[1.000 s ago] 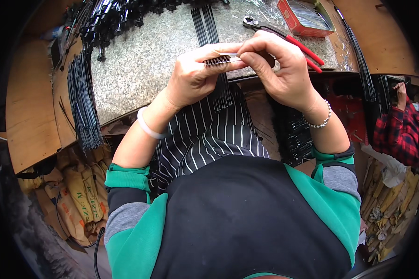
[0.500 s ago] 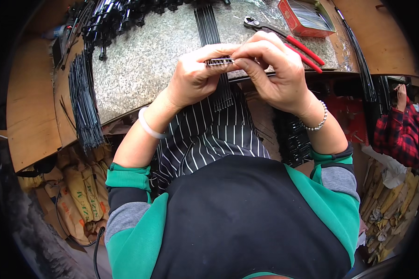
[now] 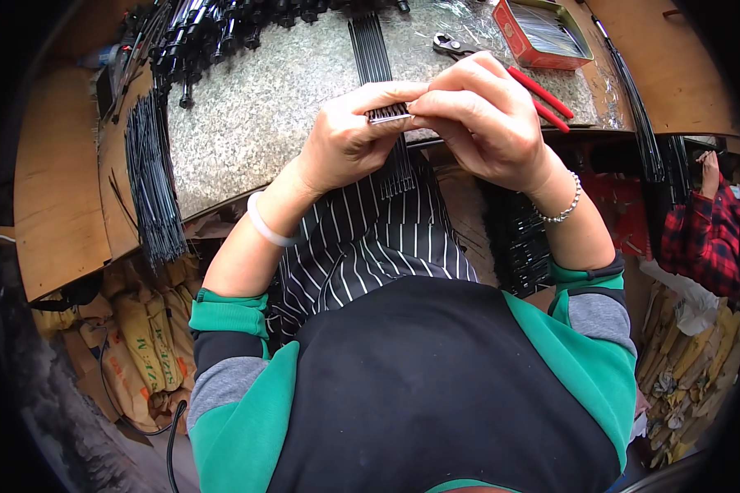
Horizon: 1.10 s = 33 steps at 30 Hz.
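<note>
So the left hand (image 3: 345, 135) is pinching a flat row of thin black rods (image 3: 372, 51) between thumb and fingers, just past the edge of the bench (image 3: 247, 107). The rods' long axis is running away from the body, while a bright thin wire (image 3: 391, 118) is lying crosswise over them. The right hand (image 3: 497, 123) is curling nearly closed, fingertips sitting nearer the wire's right end; can't tell if they're gripping it.

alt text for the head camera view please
A person's left hand holds a small dark ridged piece, the right hand at its right end, at a speckled worktop. Black rods lie beyond; red-handled pliers and a red box of thin pieces are at right.
</note>
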Tool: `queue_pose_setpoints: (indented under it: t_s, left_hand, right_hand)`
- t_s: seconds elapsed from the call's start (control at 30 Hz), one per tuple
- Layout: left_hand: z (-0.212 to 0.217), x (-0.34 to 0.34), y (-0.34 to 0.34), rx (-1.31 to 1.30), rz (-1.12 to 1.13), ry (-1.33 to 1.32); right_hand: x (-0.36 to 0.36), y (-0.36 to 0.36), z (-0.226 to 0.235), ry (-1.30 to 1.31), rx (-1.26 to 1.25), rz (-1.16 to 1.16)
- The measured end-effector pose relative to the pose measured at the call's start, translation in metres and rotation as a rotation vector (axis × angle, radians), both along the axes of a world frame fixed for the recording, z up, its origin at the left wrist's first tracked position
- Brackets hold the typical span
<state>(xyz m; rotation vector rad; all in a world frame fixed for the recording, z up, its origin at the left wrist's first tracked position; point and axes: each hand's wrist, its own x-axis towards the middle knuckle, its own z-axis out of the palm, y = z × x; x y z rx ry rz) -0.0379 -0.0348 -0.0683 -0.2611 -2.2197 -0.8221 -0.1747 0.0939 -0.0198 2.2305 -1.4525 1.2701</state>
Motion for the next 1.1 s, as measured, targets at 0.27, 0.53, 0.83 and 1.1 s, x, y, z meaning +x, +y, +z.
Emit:
queue_pose_setpoints:
  t_s: [0.27, 0.53, 0.83, 1.1]
  left_hand:
    - [-0.003, 0.005, -0.004, -0.059, 0.033, -0.151]
    - [0.002, 0.013, -0.021, -0.116, -0.193, -0.160]
    - [0.003, 0.015, -0.003, -0.007, 0.077, -0.019]
    - [-0.001, 0.017, -0.002, 0.028, 0.180, 0.098]
  right_hand:
    - [0.018, -0.008, -0.009, -0.422, 0.095, 0.098]
    - [0.025, 0.011, -0.014, -0.145, 0.131, 0.037]
    - [0.020, 0.007, -0.019, -0.198, 0.035, 0.018]
    - [0.011, 0.005, -0.014, -0.182, 0.000, -0.021]
